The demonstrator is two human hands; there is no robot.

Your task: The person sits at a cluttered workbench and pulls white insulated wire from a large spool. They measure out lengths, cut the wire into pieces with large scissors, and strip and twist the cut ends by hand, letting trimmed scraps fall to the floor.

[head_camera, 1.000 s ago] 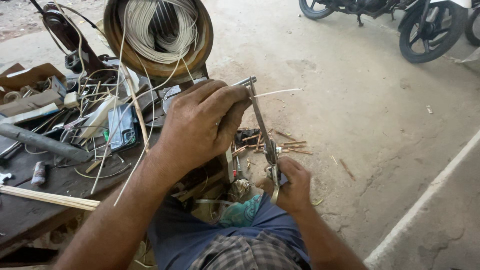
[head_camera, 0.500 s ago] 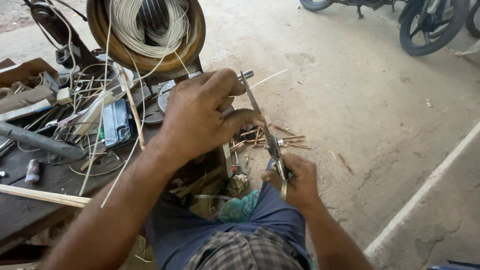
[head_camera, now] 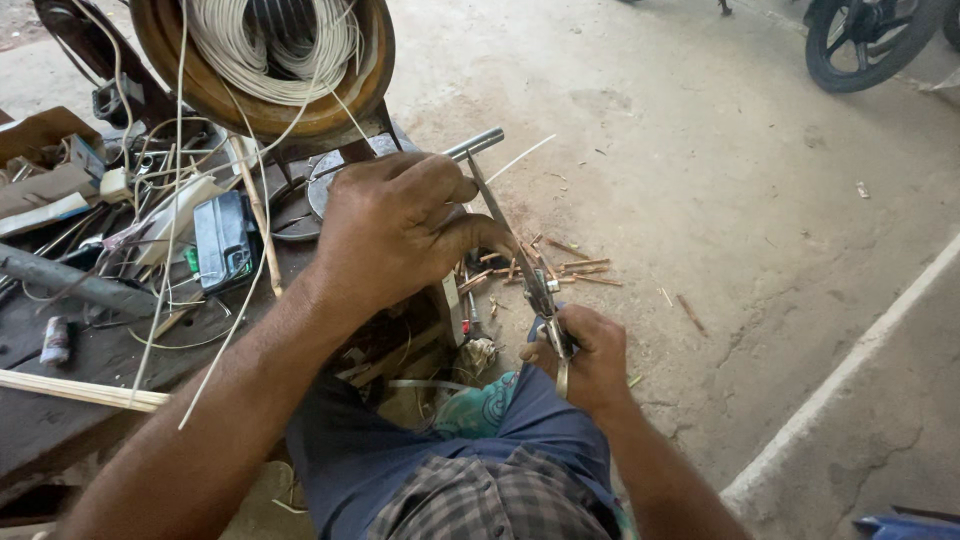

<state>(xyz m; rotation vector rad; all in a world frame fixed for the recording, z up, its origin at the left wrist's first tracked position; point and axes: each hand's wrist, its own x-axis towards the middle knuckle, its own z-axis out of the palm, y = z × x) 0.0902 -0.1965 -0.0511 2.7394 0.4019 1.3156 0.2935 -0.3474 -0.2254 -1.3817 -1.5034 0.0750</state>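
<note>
Left hand: I see my left hand (head_camera: 400, 225) closed over the upper end of a thin strip (head_camera: 500, 225), fingers (head_camera: 440, 180) curled tight around it and around something beneath that I cannot make out
Right hand: my right hand (head_camera: 585, 360) is clamped shut on the grips of a pair of pliers (head_camera: 545, 305), down by my knee
Strip: it runs slanting from the left hand down to the plier nose, above the floor (head_camera: 700, 200) just off the edge of the bench (head_camera: 70, 350)
Handling: I judge it light, narrow and springy, stiff along its length yet apt to kink or snap if bent sharply; the edges may be sharp
Where to hold: I would grip close to the working point, both ends kept taut
Nearby: a wire coil (head_camera: 270, 50) on a round reel, cut slivers (head_camera: 570, 268) on the floor
</note>
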